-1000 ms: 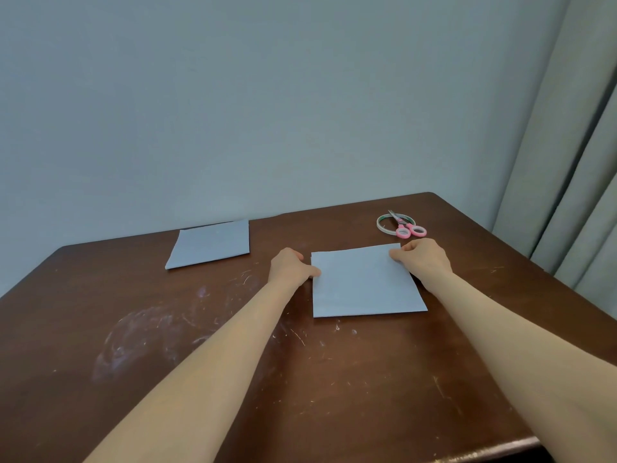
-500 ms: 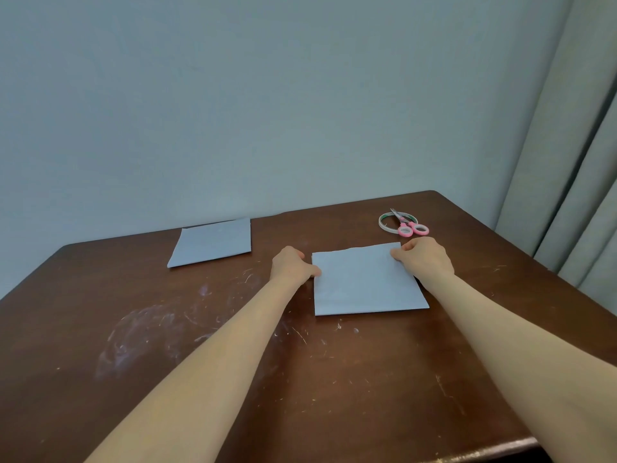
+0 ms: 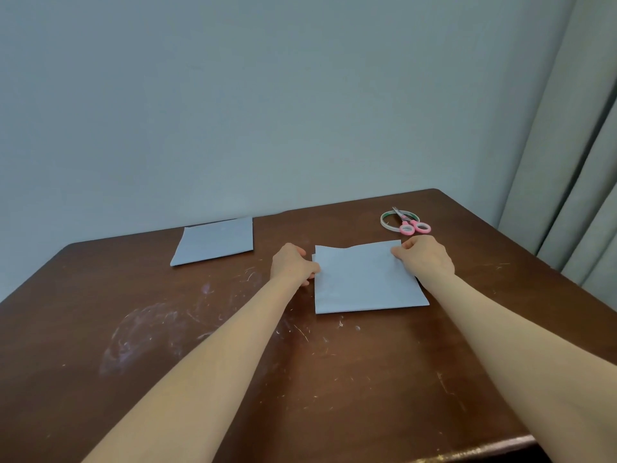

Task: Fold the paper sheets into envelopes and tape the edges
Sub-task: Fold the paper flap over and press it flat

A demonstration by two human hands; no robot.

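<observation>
- Spare paper sheet [image 3: 213, 240]: lies flat near the table's rear edge, well apart from both hands, with nothing touching it. Low risk; a careless sweep of the left forearm could shift it.
- Table [image 3: 200, 379]: white scuffs and specks mark the wood left of and in front of the work. Loose residue could get under the paper, dent a crease or weaken tape adhesion.
- Left hand [image 3: 292, 264]: fingers curled, pinching the left edge of the folded paper sheet [image 3: 364, 282] near its far corner. If this grip slips, the layers would slide apart.
- Folded paper sheet: lies mid-table between the 2 hands. 2 layers show, the far edge is wavy and the far-left corner is offset. Pressing down before the edges are squared would probably set a crooked crease.
- Right hand [image 3: 425, 259]: thumb and fingers pinch the far-right corner. Unequal pull from the 2 hands could skew or crumple the top layer.
- Tape roll [image 3: 387, 220] and pink-handled scissors [image 3: 412, 226]: just behind the right hand, with the scissors lying across the roll. Grabbing the tape carelessly would likely drag the scissors along.
</observation>
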